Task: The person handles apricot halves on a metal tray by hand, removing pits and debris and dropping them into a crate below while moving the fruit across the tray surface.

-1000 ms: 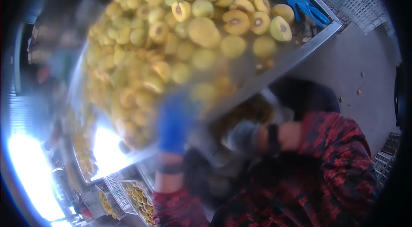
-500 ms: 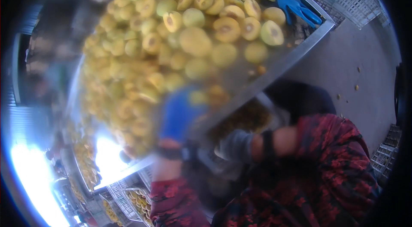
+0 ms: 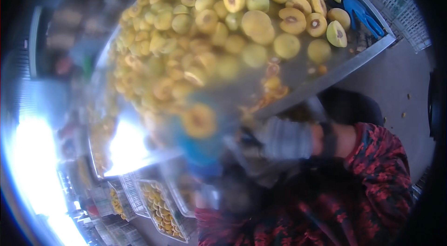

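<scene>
My left hand [image 3: 198,146], in a blue glove and blurred by motion, is closed on a yellow peach half [image 3: 199,120] whose cut face with a brown centre shows. It is at the near edge of a metal table heaped with whole and halved peaches [image 3: 205,20]. Right of it, just outside the table's rim, my right hand [image 3: 284,138] wears a grey-and-white glove. Its fingers look curled inward around a dark patch; what they hold is too blurred to make out.
The table's metal rim [image 3: 344,64] slants across in front of me. A blue glove [image 3: 361,15] lies in its far right corner. Orange scraps [image 3: 274,87] sit near the rim. White crates [image 3: 396,4] stand at far right, and a crate of peaches [image 3: 163,211] at lower left.
My left hand has drawn back from the heap toward me, now with a peach half showing in it. My right hand has come up to the rim. The whole view has shifted.
</scene>
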A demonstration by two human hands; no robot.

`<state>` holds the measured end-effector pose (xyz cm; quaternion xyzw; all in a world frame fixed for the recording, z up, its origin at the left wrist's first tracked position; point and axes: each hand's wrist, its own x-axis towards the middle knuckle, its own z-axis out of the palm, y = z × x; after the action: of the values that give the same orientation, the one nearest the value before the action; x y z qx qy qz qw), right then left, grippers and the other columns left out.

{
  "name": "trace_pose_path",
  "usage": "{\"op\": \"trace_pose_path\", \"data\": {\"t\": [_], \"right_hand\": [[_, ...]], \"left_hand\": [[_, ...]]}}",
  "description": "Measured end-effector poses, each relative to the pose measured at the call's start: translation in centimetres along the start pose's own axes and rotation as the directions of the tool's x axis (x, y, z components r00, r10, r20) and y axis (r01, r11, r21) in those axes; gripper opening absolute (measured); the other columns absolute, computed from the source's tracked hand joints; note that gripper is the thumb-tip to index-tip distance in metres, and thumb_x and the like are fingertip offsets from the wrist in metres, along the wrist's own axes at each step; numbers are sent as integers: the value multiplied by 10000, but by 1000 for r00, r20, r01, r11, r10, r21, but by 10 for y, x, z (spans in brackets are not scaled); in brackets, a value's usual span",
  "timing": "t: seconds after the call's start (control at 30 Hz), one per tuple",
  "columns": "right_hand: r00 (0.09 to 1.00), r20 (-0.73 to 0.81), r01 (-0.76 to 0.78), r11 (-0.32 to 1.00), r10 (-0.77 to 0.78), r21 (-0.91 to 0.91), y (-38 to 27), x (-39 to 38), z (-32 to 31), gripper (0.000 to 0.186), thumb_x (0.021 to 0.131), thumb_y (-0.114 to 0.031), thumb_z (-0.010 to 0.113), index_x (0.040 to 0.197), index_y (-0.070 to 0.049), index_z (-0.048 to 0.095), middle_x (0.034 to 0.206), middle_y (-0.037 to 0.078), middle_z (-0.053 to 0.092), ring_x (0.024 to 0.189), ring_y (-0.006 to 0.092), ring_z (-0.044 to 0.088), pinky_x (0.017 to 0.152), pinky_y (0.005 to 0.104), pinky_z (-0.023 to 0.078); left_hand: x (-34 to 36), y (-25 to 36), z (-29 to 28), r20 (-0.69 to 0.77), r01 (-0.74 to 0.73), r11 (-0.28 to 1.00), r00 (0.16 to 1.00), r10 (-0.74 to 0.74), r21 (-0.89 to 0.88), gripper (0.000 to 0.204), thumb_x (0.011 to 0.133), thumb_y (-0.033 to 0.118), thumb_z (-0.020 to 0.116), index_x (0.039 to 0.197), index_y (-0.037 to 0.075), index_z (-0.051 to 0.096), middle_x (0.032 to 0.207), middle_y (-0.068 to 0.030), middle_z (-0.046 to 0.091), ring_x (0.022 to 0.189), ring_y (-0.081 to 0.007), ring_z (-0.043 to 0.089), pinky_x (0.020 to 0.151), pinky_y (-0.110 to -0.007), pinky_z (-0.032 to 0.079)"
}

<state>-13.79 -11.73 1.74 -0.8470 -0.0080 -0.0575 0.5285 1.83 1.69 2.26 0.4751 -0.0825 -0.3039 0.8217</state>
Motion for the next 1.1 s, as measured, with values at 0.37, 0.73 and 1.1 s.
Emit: {"op": "trace_pose_path", "data": {"t": [0.37, 0.73, 1.1], "right_hand": [[967, 27, -254, 950, 254, 184, 2, 23, 8, 297, 993, -302, 486, 1091, -38, 581, 926, 163, 650, 799, 294, 639, 725, 385, 505], [981, 44, -190, 979, 187, 79, 10, 19, 27, 292, 955, -277, 524, 1095, -27, 581, 922, 168, 647, 798, 296, 639, 721, 384, 508], [989, 52, -145, 985, 141, 95, 16, 18, 38, 299, 918, -253, 562, 1098, -16, 580, 917, 172, 645, 798, 297, 639, 716, 383, 512]], "left_hand": [[-11, -20, 5, 411, -424, 637, 894, 180, 644, 516, 1040, 361, 366, 1238, -93, 510, 1108, -178, 609, 1031, -301, 601, 956, -429, 495], [-29, -31, 27, 155, -458, 727, 881, 446, 512, 277, 847, 35, 509, 1092, -69, 586, 1069, -156, 610, 970, -279, 585, 873, -359, 485], [-29, -31, 19, 285, -484, 721, 875, 392, 495, 206, 914, 56, 511, 1077, -51, 581, 1021, -128, 602, 880, -217, 570, 750, -300, 495]]}}
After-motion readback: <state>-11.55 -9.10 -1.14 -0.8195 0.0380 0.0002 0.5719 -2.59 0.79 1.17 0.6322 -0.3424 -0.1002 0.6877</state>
